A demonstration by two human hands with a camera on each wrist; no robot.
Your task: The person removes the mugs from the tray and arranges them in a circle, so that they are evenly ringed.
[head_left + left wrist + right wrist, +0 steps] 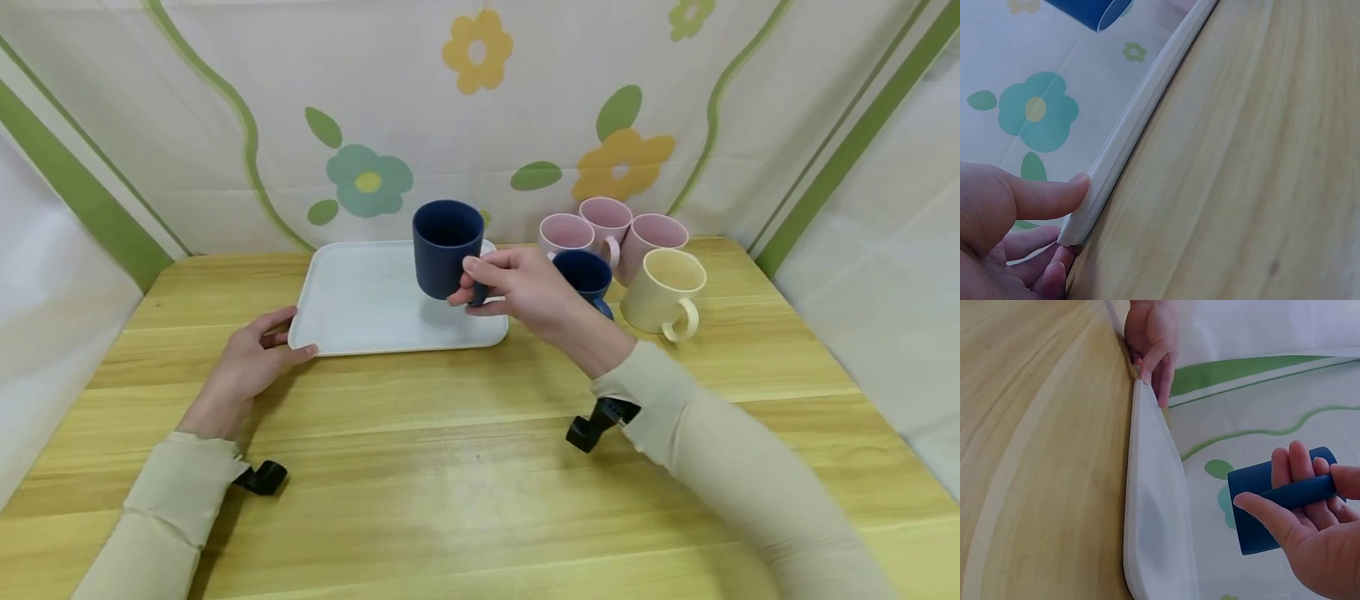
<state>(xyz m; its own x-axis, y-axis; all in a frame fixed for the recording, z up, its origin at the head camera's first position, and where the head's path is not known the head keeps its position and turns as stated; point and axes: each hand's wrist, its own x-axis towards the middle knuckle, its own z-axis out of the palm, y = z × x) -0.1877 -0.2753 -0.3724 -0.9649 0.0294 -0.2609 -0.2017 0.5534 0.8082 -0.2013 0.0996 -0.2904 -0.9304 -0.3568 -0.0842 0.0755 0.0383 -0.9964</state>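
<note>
My right hand holds a dark blue mug by its handle, upright above the right part of a white tray. The right wrist view shows thumb and fingers wrapped around the handle of this mug. At the tray's near left corner, my left hand grips the edge. In the left wrist view the thumb lies against the tray rim, with the other fingers around the corner. Nothing stands on the visible part of the tray.
Right of the tray stand several mugs: a second dark blue mug, a cream mug and three pink mugs. They sit close together on the wooden table. A flowered curtain hangs behind.
</note>
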